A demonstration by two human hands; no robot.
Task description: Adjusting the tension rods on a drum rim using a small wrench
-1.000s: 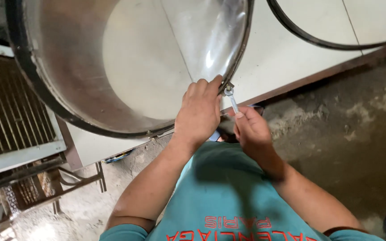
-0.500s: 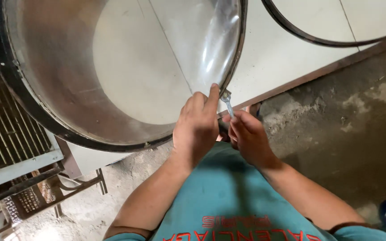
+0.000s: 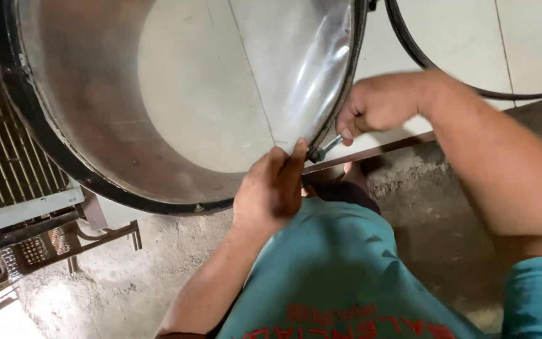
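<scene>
Bracing the steel drum [image 3: 177, 107] rim with our left hand [image 3: 271, 188], our right hand [image 3: 377, 107] grips a screwdriver [image 3: 322, 149] there; turning squarely seems next.

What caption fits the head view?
Left hand steadies a steel drum's rim while right hand grips a small tool.

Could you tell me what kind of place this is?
Probably a small repair or metalwork workshop, at floor level. A large open metal drum with a black rim stands on pale floor tiles, the ground beside it is rough concrete, and a finned metal grille leans at the left.
</scene>
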